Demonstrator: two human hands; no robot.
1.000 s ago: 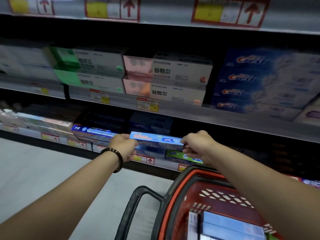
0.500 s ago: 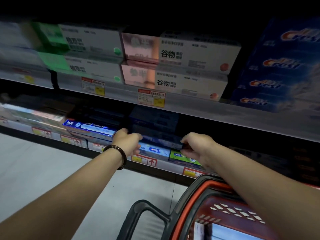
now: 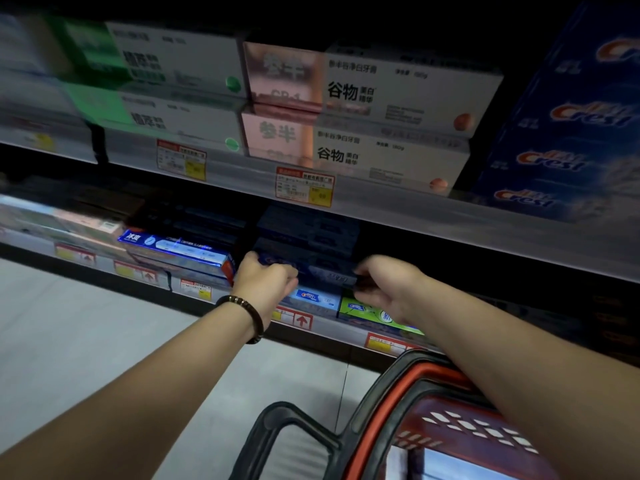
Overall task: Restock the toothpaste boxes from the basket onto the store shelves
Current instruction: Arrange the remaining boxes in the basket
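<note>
Since a second ago: brought the toothpaste box (image 3: 311, 270) out of the lit aisle and in under the upper shelf (image 3: 433, 216), into shadow. Now sits level on the dark stack of the lower shelf (image 3: 346, 329), long side to the aisle, directly above a bright blue-and-white box (image 3: 316, 298) and just beside a blue box (image 3: 173, 250) to the left. Reads as nearly placed, not yet let go. Judged: one box close to restocked, more to fetch, with at least one pale box visible low in the red basket (image 3: 408, 386). Left hand (image 3: 265, 277): reaching forward on a straight forearm, beaded bracelet (image 3: 246, 315) at the wrist, fingers curled around the box's left end. Right hand (image 3: 384, 285): reaching across above the basket rim, wrist bent slightly down, fingertips pinching the right end; dim there, so grip judged rather than plainly seen. Hands well apart, one at each end. Next, probably: nudge flush with the stack, release, go back to the basket.
</note>
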